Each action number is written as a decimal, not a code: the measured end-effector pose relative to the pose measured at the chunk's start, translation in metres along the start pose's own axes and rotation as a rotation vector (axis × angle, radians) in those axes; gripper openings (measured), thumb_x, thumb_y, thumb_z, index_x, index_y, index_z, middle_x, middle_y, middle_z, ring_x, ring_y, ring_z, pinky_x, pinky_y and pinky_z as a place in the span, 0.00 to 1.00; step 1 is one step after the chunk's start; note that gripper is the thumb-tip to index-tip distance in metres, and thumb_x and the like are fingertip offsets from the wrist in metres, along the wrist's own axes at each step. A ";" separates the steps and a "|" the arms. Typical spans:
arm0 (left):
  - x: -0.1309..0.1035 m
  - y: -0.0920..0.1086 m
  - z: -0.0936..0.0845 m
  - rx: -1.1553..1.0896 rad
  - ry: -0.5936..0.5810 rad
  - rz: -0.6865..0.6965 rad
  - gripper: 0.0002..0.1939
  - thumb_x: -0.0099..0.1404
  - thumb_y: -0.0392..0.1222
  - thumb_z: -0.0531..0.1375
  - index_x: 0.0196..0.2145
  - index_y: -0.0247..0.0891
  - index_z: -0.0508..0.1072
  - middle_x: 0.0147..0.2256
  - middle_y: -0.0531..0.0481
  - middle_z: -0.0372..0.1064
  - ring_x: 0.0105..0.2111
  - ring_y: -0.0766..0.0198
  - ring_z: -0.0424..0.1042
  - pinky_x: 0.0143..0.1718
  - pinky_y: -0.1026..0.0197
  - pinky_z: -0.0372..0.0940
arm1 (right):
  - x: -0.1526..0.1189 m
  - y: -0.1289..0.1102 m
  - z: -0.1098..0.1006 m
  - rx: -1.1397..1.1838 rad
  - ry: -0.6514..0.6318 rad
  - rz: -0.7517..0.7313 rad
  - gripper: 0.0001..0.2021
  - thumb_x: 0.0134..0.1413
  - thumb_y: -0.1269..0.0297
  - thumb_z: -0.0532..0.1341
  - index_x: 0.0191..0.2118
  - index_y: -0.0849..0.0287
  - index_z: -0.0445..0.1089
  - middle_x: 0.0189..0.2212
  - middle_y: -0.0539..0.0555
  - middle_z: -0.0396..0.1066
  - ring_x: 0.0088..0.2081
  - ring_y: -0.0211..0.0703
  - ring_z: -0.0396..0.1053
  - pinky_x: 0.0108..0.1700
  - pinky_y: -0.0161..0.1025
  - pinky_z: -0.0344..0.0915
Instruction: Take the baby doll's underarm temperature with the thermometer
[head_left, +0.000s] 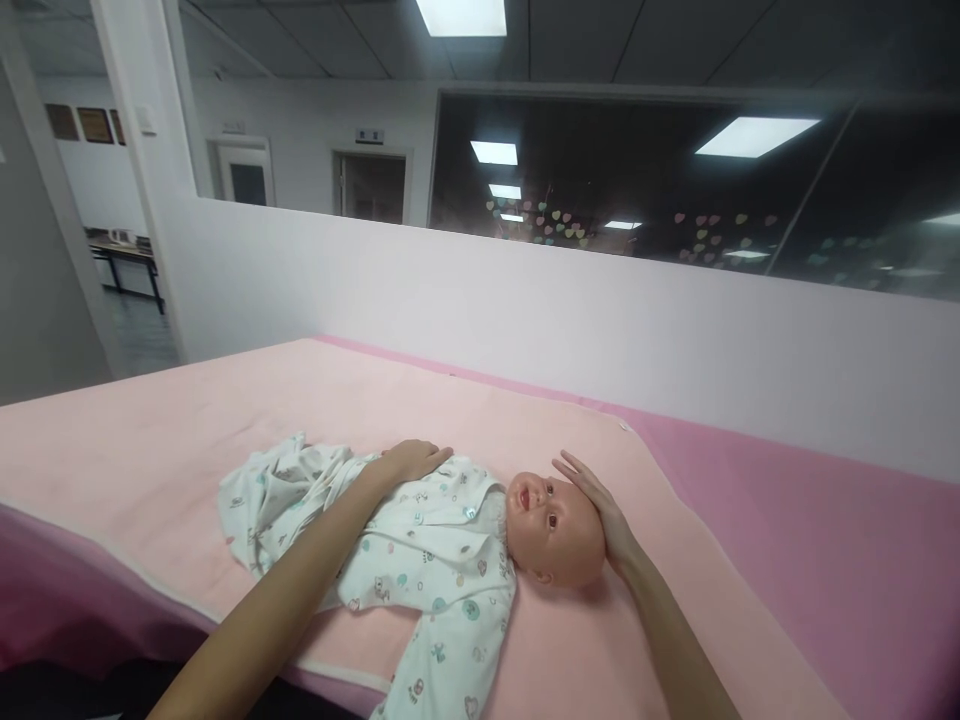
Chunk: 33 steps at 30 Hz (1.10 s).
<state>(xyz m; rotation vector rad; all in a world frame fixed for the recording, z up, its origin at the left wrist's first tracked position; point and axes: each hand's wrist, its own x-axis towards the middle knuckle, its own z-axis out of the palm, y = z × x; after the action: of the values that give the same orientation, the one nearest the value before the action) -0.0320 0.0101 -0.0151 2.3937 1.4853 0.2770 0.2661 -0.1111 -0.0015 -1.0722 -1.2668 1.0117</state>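
The left hand (411, 460) lies palm down with its fingers loosely extended on the far side of the white printed cloth garment (429, 540), over the doll's body; it grips nothing that shows. The right hand (600, 505) is open, fingers nearly straight, its palm against the top of the smooth tan plastic doll head (559, 530), not closed around it. The doll lies on its back, head toward the right, one sleeve stretched toward the near edge. The garment's lower part is bunched at left. Beneath is a pale peach sheet (592, 660) with white edging, over a glossy pink covering (810, 530). Beyond stand a low white wall (570, 320) and a dark glass window (637, 180) with heart stickers.
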 end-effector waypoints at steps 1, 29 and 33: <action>0.000 0.001 0.000 0.001 0.001 0.001 0.34 0.63 0.62 0.37 0.36 0.36 0.74 0.40 0.40 0.73 0.42 0.49 0.70 0.45 0.54 0.59 | 0.000 0.000 -0.001 -0.003 -0.018 0.009 0.23 0.47 0.48 0.60 0.49 0.50 0.69 0.55 0.51 0.62 0.57 0.50 0.58 0.57 0.46 0.55; -0.002 0.004 -0.003 0.011 0.005 0.006 0.35 0.63 0.62 0.36 0.36 0.36 0.74 0.39 0.40 0.74 0.41 0.50 0.71 0.44 0.55 0.59 | -0.001 -0.004 0.002 -0.082 0.013 -0.009 0.21 0.44 0.45 0.60 0.36 0.57 0.75 0.45 0.55 0.72 0.50 0.53 0.64 0.53 0.46 0.58; -0.003 0.004 -0.003 0.010 -0.008 0.011 0.35 0.63 0.62 0.36 0.37 0.36 0.74 0.40 0.40 0.73 0.42 0.49 0.70 0.44 0.55 0.59 | -0.002 -0.005 0.002 -0.079 -0.008 -0.009 0.21 0.43 0.45 0.60 0.35 0.57 0.76 0.42 0.55 0.73 0.48 0.55 0.65 0.53 0.47 0.58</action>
<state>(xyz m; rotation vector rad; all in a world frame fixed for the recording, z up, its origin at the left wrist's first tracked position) -0.0307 0.0066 -0.0105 2.4081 1.4741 0.2628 0.2637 -0.1138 0.0032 -1.1229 -1.3268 0.9665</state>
